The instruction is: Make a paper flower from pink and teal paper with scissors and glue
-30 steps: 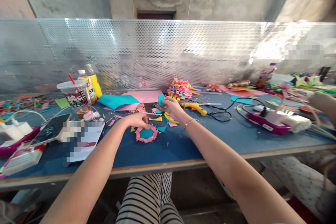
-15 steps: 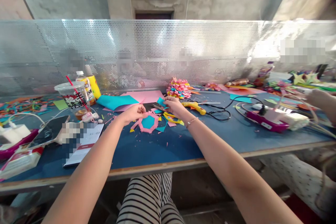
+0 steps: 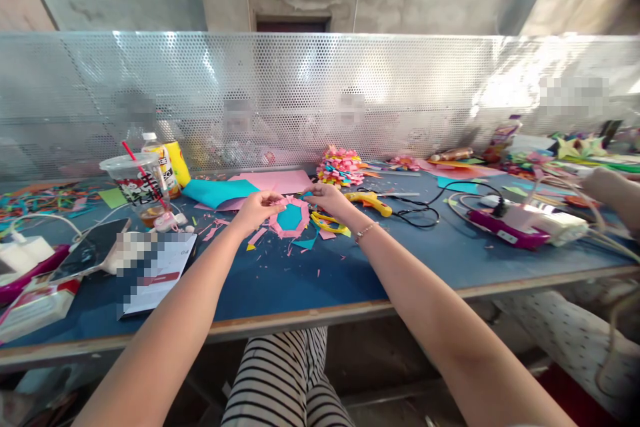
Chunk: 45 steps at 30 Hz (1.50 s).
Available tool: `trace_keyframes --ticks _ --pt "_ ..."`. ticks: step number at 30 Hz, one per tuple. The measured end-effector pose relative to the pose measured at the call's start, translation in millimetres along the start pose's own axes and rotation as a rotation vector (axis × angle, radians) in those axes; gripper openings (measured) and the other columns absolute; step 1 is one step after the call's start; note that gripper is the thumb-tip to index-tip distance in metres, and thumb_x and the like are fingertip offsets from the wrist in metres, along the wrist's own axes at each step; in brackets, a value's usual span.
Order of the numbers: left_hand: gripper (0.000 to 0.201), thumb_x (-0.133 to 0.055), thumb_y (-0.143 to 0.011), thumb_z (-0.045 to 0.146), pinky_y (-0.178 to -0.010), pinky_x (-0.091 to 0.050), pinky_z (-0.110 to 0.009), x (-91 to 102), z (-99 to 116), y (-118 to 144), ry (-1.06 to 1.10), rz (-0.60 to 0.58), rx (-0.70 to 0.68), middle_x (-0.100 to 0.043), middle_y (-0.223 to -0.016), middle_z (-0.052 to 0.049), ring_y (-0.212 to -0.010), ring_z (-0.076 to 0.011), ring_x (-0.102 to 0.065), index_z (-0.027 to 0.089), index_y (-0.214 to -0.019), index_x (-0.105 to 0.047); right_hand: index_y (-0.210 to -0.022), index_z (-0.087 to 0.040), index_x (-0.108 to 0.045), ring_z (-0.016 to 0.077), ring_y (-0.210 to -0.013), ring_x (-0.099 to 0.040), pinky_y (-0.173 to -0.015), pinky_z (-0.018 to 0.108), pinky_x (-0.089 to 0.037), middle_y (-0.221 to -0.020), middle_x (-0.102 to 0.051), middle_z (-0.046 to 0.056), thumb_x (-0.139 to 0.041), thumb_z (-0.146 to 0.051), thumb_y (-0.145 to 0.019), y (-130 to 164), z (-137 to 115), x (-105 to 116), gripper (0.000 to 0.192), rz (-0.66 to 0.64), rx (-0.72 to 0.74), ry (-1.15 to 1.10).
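Between my hands is a paper octagon (image 3: 291,219), teal in the middle with a pink folded border. My left hand (image 3: 257,208) pinches its upper left edge. At its upper right edge, the fingers of my right hand (image 3: 327,200) are closed on the border, though the fingertips are partly hidden. Yellow-handled scissors (image 3: 327,223) lie just below my right hand, their blades mostly covered. A teal scrap (image 3: 307,243) and small pink cuttings lie around the octagon.
A yellow glue gun (image 3: 371,203) with a black cord lies to the right, before a layered paper flower (image 3: 341,167). Teal paper (image 3: 217,193), a plastic cup (image 3: 135,187) and a phone (image 3: 163,273) are leftward. A purple power strip (image 3: 507,228) stands right, near another person's arm.
My left hand has moved right and slightly up with the paper octagon, bringing it against my right hand's fingers. The teal piece formerly at my right fingertips no longer shows clearly.
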<state>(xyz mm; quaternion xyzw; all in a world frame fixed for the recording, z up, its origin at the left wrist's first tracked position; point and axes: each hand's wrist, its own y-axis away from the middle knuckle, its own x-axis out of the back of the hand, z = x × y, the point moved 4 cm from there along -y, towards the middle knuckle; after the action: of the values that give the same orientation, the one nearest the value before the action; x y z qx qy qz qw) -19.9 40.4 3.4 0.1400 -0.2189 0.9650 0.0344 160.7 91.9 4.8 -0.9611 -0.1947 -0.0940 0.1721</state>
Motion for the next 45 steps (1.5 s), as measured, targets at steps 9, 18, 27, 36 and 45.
trace_keyframes --ticks 9,18,27,36,45 --pt "0.028 -0.069 -0.062 0.036 -0.066 -0.044 -0.027 -5.5 4 1 -0.087 -0.045 -0.030 -0.063 -0.077 -0.004 -0.070 -0.0133 -0.056 0.014 -0.080 -0.063 -0.078 -0.015 -0.064 0.0101 -0.062 -0.060 -0.060 0.022 -0.050 -0.067 -0.062 0.000 -0.069 -0.019 -0.063 11 -3 -14 0.016 -0.173 -0.182 -0.220" --pt "0.031 -0.068 -0.062 0.039 -0.066 -0.045 -0.027 -6.4 7 3 -0.095 -0.056 -0.032 -0.063 -0.077 -0.004 -0.070 -0.0135 -0.056 0.014 -0.080 -0.062 -0.079 -0.015 -0.064 0.0084 -0.059 -0.059 -0.057 0.019 -0.050 -0.065 -0.061 0.000 -0.069 -0.018 -0.063 14 -7 -13 0.017 -0.198 -0.191 -0.310" --pt "0.026 -0.066 -0.065 0.038 -0.068 -0.047 -0.027 -8.6 8 3 -0.124 -0.071 -0.052 -0.064 -0.079 -0.004 -0.072 -0.0144 -0.058 0.016 -0.080 -0.063 -0.083 -0.014 -0.066 0.0064 -0.056 -0.053 -0.051 0.017 -0.046 -0.065 -0.058 0.000 -0.070 -0.025 -0.064 11 -4 -15 0.022 -0.244 -0.138 -0.240" --pt "0.021 -0.066 -0.066 0.036 -0.062 -0.045 -0.026 -9.8 17 7 -0.148 -0.034 -0.068 -0.062 -0.073 -0.004 -0.069 -0.0149 -0.058 0.017 -0.075 -0.064 -0.085 -0.013 -0.066 0.0051 -0.052 -0.048 -0.050 0.018 -0.042 -0.061 -0.053 -0.002 -0.067 -0.028 -0.067 18 -16 -17 0.023 -0.290 -0.114 -0.243" --pt "0.016 -0.059 -0.071 0.028 -0.063 -0.045 -0.025 -10.8 19 7 -0.194 0.064 -0.130 -0.060 -0.078 -0.002 -0.071 -0.0135 -0.056 0.016 -0.081 -0.057 -0.097 -0.015 -0.061 0.0069 -0.063 -0.052 -0.057 0.019 -0.044 -0.076 -0.058 0.000 -0.069 -0.029 -0.065 16 -21 -18 0.037 -0.313 0.069 -0.115"
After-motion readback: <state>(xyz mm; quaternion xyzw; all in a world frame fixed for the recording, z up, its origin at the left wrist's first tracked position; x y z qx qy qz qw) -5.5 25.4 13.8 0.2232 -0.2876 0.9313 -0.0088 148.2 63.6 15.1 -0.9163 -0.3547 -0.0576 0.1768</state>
